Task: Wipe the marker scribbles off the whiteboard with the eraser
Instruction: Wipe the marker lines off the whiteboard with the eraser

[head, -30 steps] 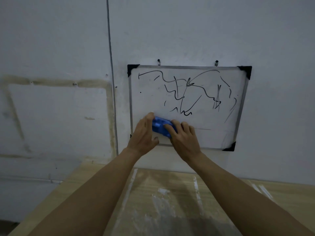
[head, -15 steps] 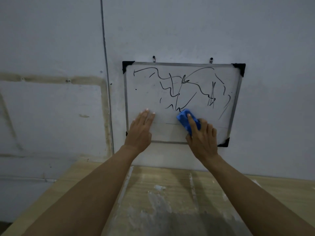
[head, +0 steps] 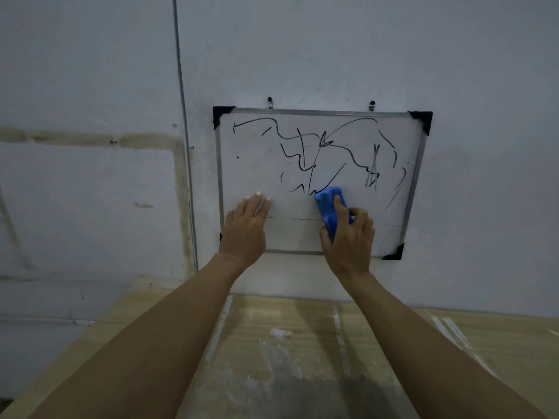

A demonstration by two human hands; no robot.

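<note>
Blue eraser [head: 328, 207] lay against whiteboard [head: 248, 176] at 6 o'clock of centre, top edge touching lowest scribbles [head: 302, 146]. Right hand [head: 348, 240] gripped it, index along back, other fingers [head: 361, 217] curled on side. Left hand [head: 245, 228] was flat and straight, pressing board at 8 o'clock.

Eraser likely light: rigid shell, soft pad. Best held by long sides, pressed flat. Board hung on two hooks [head: 270, 101], so might swing.

Pad face hidden. Faint line at 6 o'clock hard to read.

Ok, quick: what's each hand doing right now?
Left hand: open, flat against the metal-framed whiteboard.
Right hand: grips the blue block-shaped eraser.
</note>
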